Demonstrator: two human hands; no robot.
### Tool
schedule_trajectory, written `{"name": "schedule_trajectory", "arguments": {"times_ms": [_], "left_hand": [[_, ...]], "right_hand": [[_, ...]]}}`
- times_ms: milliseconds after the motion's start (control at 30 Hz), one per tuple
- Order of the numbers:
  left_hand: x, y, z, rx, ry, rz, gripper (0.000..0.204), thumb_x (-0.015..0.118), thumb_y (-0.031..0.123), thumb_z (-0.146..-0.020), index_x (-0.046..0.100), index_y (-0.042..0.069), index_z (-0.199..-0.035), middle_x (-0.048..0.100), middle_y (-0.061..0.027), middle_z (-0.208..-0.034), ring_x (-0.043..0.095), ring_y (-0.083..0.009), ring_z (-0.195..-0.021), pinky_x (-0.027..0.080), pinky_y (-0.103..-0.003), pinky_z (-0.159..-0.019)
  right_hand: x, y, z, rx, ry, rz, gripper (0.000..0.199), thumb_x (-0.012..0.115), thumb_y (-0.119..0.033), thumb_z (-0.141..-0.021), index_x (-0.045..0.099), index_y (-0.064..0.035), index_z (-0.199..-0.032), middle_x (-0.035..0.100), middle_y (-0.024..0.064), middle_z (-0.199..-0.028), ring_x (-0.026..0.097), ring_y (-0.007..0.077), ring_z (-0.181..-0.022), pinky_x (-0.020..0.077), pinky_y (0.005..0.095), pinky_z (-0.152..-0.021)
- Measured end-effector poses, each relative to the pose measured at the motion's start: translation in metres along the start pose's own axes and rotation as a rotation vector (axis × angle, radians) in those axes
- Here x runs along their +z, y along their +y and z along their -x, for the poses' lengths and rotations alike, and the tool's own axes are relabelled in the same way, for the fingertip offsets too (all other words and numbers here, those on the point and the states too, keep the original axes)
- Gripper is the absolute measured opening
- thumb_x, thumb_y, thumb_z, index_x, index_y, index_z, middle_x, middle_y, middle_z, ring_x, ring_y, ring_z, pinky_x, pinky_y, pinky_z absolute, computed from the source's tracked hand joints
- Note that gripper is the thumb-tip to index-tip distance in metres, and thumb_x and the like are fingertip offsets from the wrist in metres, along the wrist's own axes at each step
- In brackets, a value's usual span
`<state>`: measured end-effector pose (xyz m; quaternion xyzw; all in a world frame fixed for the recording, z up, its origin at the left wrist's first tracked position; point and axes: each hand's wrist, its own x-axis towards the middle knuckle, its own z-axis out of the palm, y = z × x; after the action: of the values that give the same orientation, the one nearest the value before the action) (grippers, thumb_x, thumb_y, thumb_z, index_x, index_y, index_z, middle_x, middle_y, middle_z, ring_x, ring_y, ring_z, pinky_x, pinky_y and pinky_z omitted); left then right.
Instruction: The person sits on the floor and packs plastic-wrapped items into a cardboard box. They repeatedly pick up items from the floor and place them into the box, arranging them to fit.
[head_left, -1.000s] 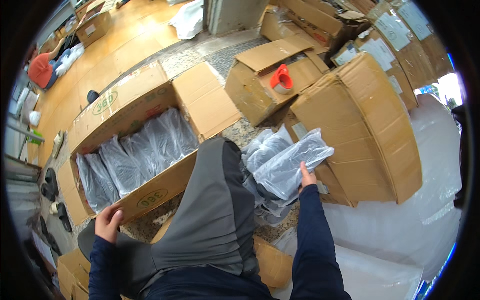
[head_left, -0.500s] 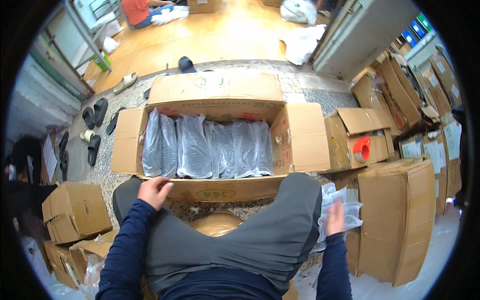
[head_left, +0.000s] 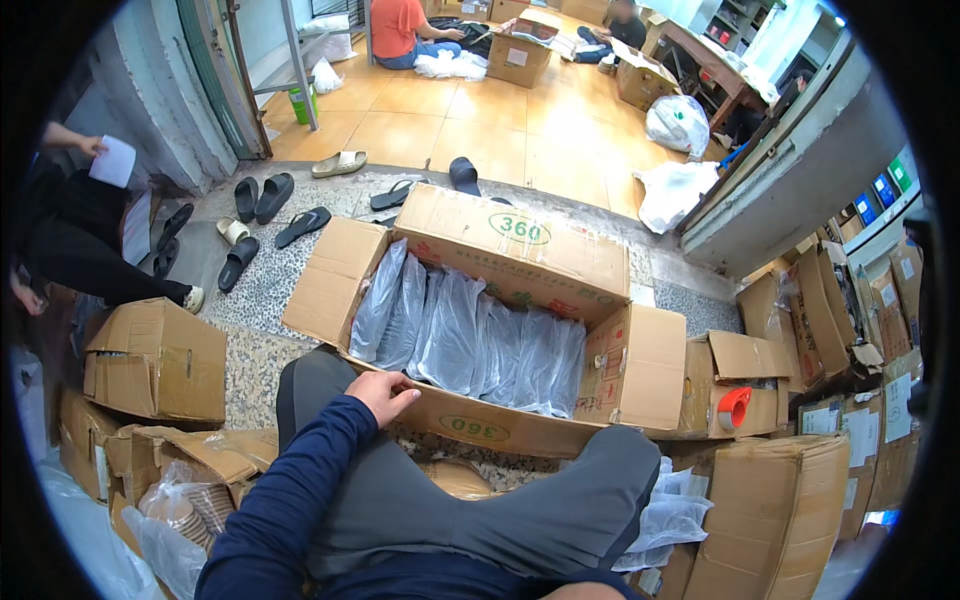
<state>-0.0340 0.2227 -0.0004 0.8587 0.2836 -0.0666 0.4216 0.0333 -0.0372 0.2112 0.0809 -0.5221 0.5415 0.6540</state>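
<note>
In front of me stands an open cardboard box (head_left: pixel 520 230) with its flaps folded outward. A row of several dark flat items in clear plastic bags (head_left: pixel 455 335) stands upright inside it; what the bags hold is hard to make out. My left hand (head_left: pixel 382 396) is on the box's near flap (head_left: pixel 500 425), by its left end, fingers and thumb closed at the flap's edge. Only a sliver of my right hand (head_left: pixel 585 592) shows at the lower edge, its fingers hidden. More plastic-bagged items (head_left: pixel 668 515) lie beside my right knee.
A red tape roll (head_left: pixel 733 408) sits on a carton to the right, near a tall closed carton (head_left: pixel 770 510). More cartons (head_left: pixel 160 360) stand left. Slippers (head_left: pixel 265 197) lie beyond the box. A co-worker with a white paper (head_left: pixel 112 162) is at left; other people sit farther back.
My view has turned, so the box appears lower and farther right. My right hand has gone from beside the bagged items to the lower edge. The left hand stays at the near flap.
</note>
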Motion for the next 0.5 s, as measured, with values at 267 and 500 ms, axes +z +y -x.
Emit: {"name": "schedule_trajectory", "arguments": {"times_ms": [267, 500], "left_hand": [[-0.002, -0.011, -0.001, 0.098, 0.108, -0.071, 0.03, 0.067, 0.024, -0.088, 0.069, -0.001, -0.103, 0.07, -0.0144, -0.082, 0.068, -0.0192, -0.078, 0.054, -0.033, -0.073], [-0.001, -0.048, 0.0, 0.0, 0.091, 0.103, 0.025, 0.068, 0.02, -0.089, 0.069, -0.001, -0.101, 0.072, -0.0114, -0.085, 0.067, -0.0155, -0.076, 0.053, -0.03, -0.072]], "right_hand": [[-0.002, -0.038, 0.023, -0.075, 0.495, 0.836, 0.035, 0.06, -0.035, -0.093, 0.046, -0.0156, -0.068, 0.061, 0.0028, -0.076, 0.05, 0.0215, -0.065, 0.0379, 0.0457, -0.077], [0.012, 0.067, -0.067, -0.816, 0.545, 0.213, 0.109, 0.055, -0.074, -0.08, 0.022, 0.0061, -0.146, 0.044, 0.0318, -0.134, 0.048, 0.0421, -0.121, 0.0363, 0.0519, -0.103]]}}
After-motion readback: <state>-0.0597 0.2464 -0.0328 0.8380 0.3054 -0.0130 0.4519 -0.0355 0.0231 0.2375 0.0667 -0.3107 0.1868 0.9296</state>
